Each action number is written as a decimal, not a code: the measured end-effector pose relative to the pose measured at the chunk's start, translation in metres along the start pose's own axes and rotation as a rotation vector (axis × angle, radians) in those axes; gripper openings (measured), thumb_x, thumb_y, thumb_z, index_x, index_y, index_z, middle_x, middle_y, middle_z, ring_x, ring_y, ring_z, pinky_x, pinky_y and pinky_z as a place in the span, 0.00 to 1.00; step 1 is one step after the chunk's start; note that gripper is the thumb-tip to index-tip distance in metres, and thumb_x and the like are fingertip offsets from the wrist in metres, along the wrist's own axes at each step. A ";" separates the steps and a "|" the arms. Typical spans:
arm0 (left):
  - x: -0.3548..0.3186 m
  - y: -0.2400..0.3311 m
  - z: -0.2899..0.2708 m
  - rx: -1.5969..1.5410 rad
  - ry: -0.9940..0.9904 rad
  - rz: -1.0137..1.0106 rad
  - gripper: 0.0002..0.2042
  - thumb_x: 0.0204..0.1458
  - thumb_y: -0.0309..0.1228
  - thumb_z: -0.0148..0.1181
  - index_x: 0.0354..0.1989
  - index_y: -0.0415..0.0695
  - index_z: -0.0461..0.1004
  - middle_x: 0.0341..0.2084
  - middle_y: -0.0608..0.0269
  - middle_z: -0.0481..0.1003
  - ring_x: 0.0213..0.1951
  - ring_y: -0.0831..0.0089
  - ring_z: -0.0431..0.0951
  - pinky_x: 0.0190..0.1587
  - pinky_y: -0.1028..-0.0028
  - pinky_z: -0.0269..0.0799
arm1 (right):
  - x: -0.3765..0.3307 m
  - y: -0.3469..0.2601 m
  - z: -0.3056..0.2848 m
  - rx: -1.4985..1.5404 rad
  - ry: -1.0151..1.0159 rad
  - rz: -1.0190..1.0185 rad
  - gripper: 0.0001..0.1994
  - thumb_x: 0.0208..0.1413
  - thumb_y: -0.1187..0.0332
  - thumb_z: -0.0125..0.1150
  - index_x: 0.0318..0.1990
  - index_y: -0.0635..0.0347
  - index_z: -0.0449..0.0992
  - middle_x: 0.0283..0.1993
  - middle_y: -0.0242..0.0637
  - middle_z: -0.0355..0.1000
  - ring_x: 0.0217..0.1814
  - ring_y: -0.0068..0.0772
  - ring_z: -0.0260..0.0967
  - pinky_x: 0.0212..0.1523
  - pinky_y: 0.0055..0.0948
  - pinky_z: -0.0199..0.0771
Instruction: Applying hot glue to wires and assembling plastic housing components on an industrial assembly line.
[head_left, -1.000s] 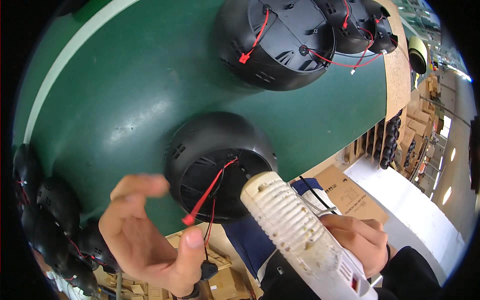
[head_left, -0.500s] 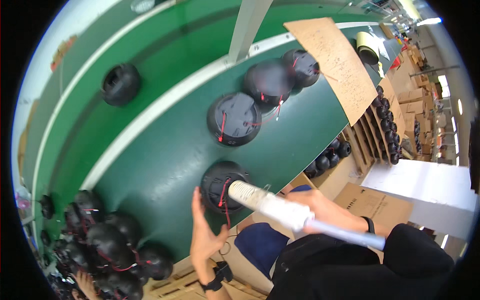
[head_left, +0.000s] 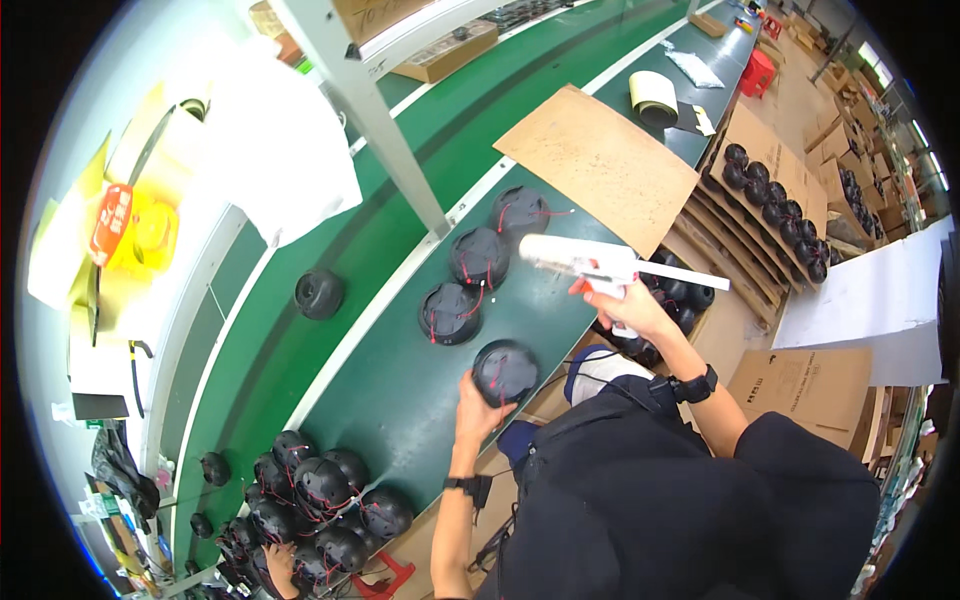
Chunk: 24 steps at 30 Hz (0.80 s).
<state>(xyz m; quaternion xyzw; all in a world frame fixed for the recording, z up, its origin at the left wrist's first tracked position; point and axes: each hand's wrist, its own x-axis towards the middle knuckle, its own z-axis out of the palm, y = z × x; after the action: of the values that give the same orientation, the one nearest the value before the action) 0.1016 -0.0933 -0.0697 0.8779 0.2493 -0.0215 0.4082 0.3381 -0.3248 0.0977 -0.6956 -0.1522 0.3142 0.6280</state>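
My left hand curls against the near left side of a round black housing with a thin red wire, steadying it at the bench's near edge. In my right hand is a white glue gun, its pale stick jutting out behind and its blunt front end pointing left. The gun is up and away from the held housing. Beyond my left hand stand three more housings in a row: a near one, a middle one and a far one, all with red wires.
A heap of black housings covers the bench's left end, with another person's hand at it. One housing sits on the green conveyor. Brown board, a yellowish roll and a metal post stand farther off.
The glue gun has moved from the near housing up and to the far right. My left hand has closed in around that housing. The whole view has shifted as my head moved.
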 end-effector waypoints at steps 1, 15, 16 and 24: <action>0.022 0.030 0.007 -0.037 -0.054 -0.040 0.56 0.27 0.35 0.84 0.66 0.36 0.51 0.58 0.41 0.65 0.59 0.47 0.71 0.60 0.58 0.70 | 0.003 0.004 -0.019 0.046 0.047 -0.051 0.15 0.59 0.73 0.59 0.54 0.63 0.71 0.43 0.34 0.77 0.18 0.17 0.66 0.16 0.19 0.65; 0.130 0.088 -0.056 -0.246 -0.464 -0.103 0.31 0.49 0.29 0.68 0.62 0.34 0.65 0.44 0.52 0.79 0.42 0.66 0.82 0.46 0.68 0.78 | 0.032 0.010 -0.129 0.319 -0.106 -0.066 0.30 0.62 0.68 0.57 0.69 0.64 0.56 0.46 0.50 0.75 0.38 0.34 0.73 0.41 0.33 0.75; 0.131 0.073 -0.088 -0.360 -0.469 -0.116 0.27 0.50 0.31 0.68 0.58 0.34 0.70 0.38 0.55 0.82 0.40 0.67 0.83 0.45 0.69 0.78 | 0.034 0.013 -0.128 0.322 -0.121 -0.057 0.30 0.62 0.68 0.57 0.69 0.64 0.56 0.46 0.50 0.75 0.38 0.34 0.73 0.41 0.33 0.75; 0.211 -0.119 -0.229 0.181 0.632 -0.521 0.64 0.33 0.50 0.79 0.73 0.42 0.38 0.65 0.29 0.57 0.65 0.35 0.61 0.65 0.50 0.61 | 0.025 0.001 -0.065 0.249 -0.024 0.086 0.14 0.62 0.70 0.61 0.53 0.63 0.69 0.25 0.25 0.60 0.23 0.17 0.55 0.24 0.22 0.58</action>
<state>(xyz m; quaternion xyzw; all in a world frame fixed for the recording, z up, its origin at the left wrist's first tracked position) 0.1938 0.2270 -0.0522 0.7811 0.5733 0.1246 0.2135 0.3979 -0.3605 0.0917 -0.6142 -0.0897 0.3655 0.6937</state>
